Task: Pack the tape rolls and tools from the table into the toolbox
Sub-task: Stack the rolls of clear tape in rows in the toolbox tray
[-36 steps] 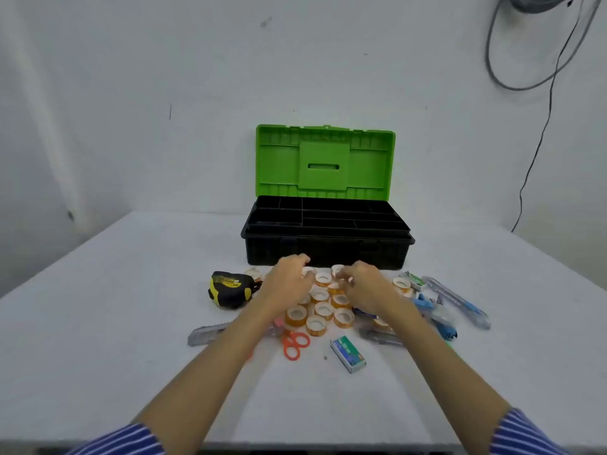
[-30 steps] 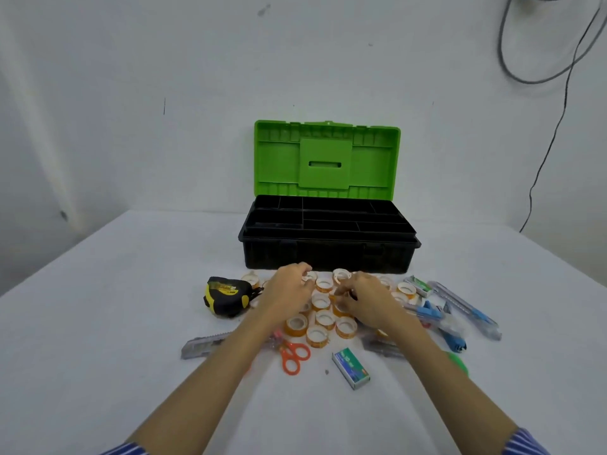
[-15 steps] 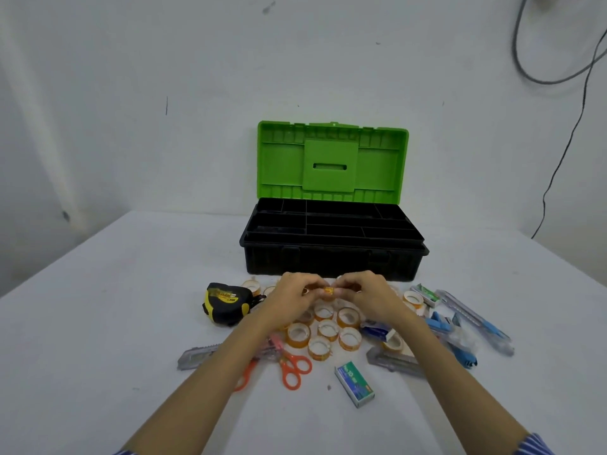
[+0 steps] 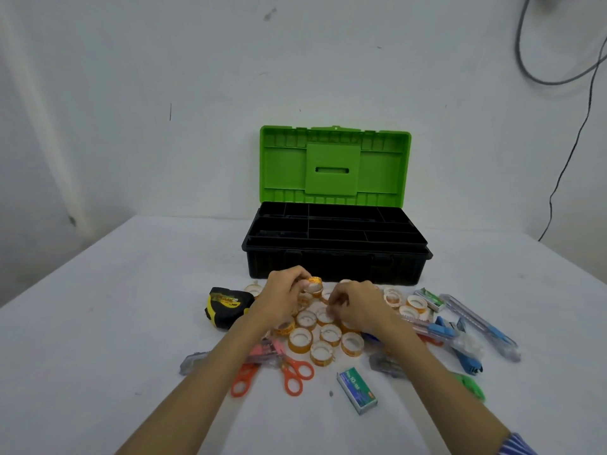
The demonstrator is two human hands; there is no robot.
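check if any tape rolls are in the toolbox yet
No, the toolbox compartments look empty; the tape rolls lie on the table.

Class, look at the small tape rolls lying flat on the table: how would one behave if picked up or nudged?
A tape roll looks small and hollow, so probably light. Lying flat, it should slide; on edge, its round shape would likely roll.
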